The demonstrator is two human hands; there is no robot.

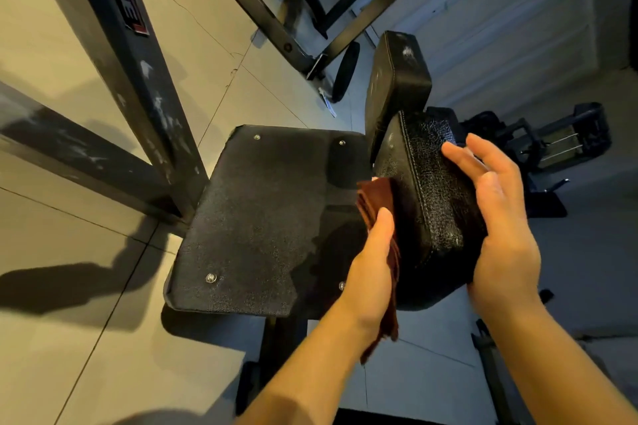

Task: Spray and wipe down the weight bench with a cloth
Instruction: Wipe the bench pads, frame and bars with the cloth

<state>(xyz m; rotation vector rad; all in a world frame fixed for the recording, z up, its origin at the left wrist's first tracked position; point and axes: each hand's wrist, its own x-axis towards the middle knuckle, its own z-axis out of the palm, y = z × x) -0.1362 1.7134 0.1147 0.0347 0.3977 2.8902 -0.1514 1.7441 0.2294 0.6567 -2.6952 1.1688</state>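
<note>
The dark steel frame post rises well off to the far side of the left hand, over a pale tiled floor. Next in size is the flat black footplate, just beside the left hand on its outer side, with rivets at its corners. Between the two hands stands the weight bench's cracked black pad, tilted on edge; a second pad stands beyond it, past the fingertips.

The right hand lies flat along the pad's far face, fingers straight and relaxed, steadying it without curling round. The left hand presses a folded rust-brown cloth against the pad's near side; the thumb lies over the cloth, and the fingers behind it cannot be seen, so the hand appears to grip it. The cloth's loose end hangs below the wrist.

No spray bottle is in sight. My judgement: spraying is past and the wiping is under way on this pad's side, with its top face, the further pad and possibly the footplate left to do.
</note>
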